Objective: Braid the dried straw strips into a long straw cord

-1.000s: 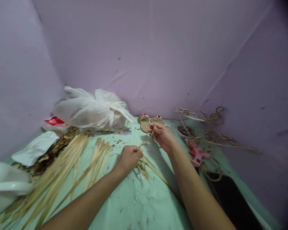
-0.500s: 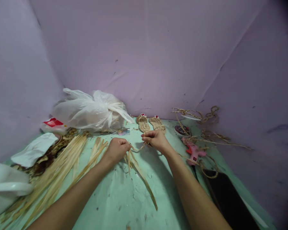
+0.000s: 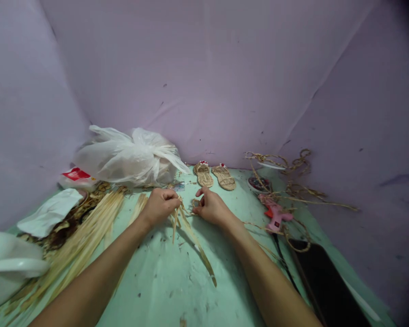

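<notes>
My left hand [image 3: 161,205] is closed in a pinch on the end of a braided straw cord [image 3: 195,203]. Loose straw strips [image 3: 198,245] hang from that pinch over the green tabletop. Close by on the right, my right hand [image 3: 211,207] curls around the same cord, its thumb and index finger a little apart. Part of the cord is hidden by the fingers. Beyond the hands, a pair of small woven sandals [image 3: 203,176] with red and white trim lies near the wall.
Long straw strips [image 3: 88,231] lie at left, beside a white jug [image 3: 10,268] and a folded white cloth [image 3: 51,212]. A knotted white plastic bag [image 3: 129,156] sits behind. At right are a pink glue gun [image 3: 276,217], braided cord coils [image 3: 298,161] and a dark flat object [image 3: 327,281].
My left hand has shifted slightly left and up. My right hand has come down and its thumb and index have parted, uncovering the sandals. The hanging strips have moved a little left.
</notes>
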### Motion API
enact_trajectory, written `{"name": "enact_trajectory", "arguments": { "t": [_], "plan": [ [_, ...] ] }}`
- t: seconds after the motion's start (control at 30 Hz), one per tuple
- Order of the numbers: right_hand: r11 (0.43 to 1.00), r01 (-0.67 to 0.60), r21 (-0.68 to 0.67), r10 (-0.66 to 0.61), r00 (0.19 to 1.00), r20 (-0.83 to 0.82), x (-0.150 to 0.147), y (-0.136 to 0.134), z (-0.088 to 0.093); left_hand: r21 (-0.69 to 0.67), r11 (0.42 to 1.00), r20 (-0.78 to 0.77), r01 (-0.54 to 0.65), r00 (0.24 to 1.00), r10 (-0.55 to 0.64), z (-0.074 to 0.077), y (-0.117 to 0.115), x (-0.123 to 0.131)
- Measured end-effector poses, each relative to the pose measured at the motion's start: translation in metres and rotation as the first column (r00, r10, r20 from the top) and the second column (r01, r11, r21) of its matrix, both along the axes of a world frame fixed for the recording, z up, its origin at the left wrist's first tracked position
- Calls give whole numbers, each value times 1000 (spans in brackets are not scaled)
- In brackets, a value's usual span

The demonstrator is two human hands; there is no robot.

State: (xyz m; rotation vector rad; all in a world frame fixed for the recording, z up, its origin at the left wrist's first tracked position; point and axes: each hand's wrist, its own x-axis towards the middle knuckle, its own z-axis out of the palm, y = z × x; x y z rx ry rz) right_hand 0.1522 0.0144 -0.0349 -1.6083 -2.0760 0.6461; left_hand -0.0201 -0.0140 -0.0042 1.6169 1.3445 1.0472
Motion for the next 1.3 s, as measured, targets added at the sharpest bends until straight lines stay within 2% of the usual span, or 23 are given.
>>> {"name": "enact_trajectory", "arguments": {
  "t": [0.07, 0.17, 0.3, 0.4, 0.5, 0.57, 0.7, 0.8, 0.87, 1.03, 1.13, 1.3],
  "plan": [
    [1000, -20, -20, 20, 1000, 10, -5, -3, 0, -26, 999, 58, 33, 998, -31, 3, -2, -1],
    [999, 42, -29, -40, 996, 82, -13, -10, 4, -75, 990, 146, 121, 983, -109, 1, -5, -2],
    [984, 177, -27, -173, 980, 100, -23, -18, 9, -178, 962, 323, 209, 935, -143, -17, -5, -2],
    [963, 134, -232, -154, 986, -71, -25, -19, 5, -226, 932, 419, 283, 892, -169, -33, -1, 0],
    [881, -49, -470, -154, 911, -383, -23, -18, 4, -250, 920, 470, 301, 869, -156, -38, 1, 0],
    [830, -160, -535, -187, 823, -537, -21, -19, 9, -265, 925, 511, 273, 853, -106, -36, 1, -1],
    [729, -217, -649, -330, 719, -611, -15, -21, 21, -284, 948, 577, 141, 815, 51, -30, 1, -2],
    [664, -237, -709, -430, 654, -622, -14, -21, 26, -290, 952, 566, 95, 819, 91, -31, 1, -2],
    [677, -201, -708, -453, 644, -617, -15, -20, 28, -280, 952, 548, 123, 835, 53, -32, 0, -3],
    [765, -151, -626, -414, 629, -658, -16, -21, 30, -207, 948, 478, 240, 871, -117, -35, -1, -8],
    [791, -154, -592, -363, 661, -657, -17, -21, 26, -209, 949, 514, 237, 852, -100, -34, 0, -9],
    [766, -217, -606, -314, 696, -646, -23, -24, 18, -254, 938, 601, 237, 798, -39, -30, -1, -3]
  ]
}}
